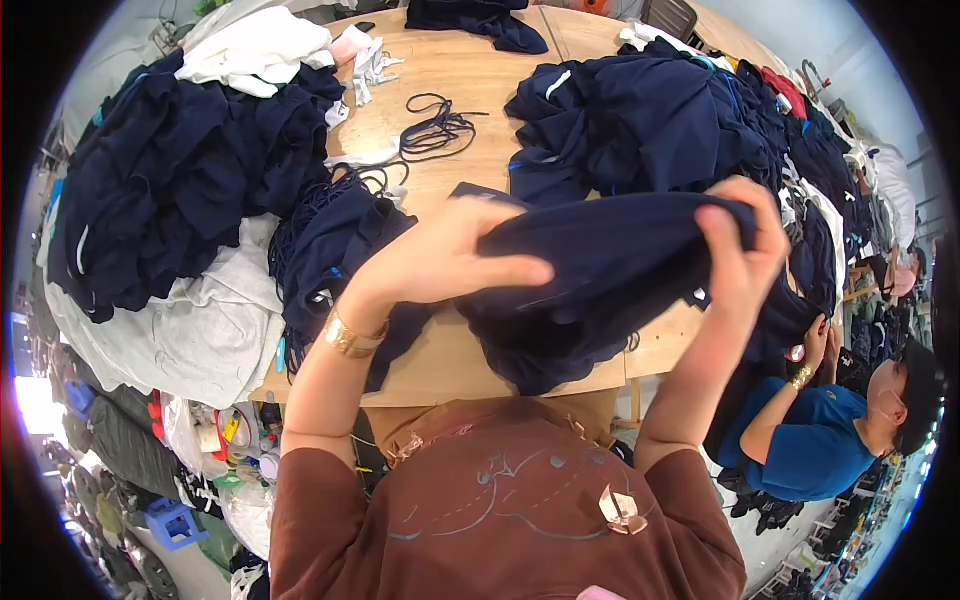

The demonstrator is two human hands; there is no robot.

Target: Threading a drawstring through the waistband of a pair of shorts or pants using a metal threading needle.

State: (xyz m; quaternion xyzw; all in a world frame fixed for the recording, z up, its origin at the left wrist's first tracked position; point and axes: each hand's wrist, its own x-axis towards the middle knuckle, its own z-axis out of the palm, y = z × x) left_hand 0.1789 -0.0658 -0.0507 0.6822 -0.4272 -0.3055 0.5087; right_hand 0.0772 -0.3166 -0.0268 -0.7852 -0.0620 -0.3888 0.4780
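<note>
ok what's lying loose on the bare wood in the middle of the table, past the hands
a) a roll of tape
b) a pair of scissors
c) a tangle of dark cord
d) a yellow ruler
c: a tangle of dark cord lies on the wooden table, between the piles of navy garments, beyond the left hand and right hand that both grip a navy garment.

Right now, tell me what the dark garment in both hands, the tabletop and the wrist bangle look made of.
Dark garment: soft navy knit fabric, matte, draping in folds; probably jersey.
Tabletop: light wood or wood laminate, smooth, with a visible seam.
Wrist bangle: gold-coloured metal, shiny; it glints.
</note>
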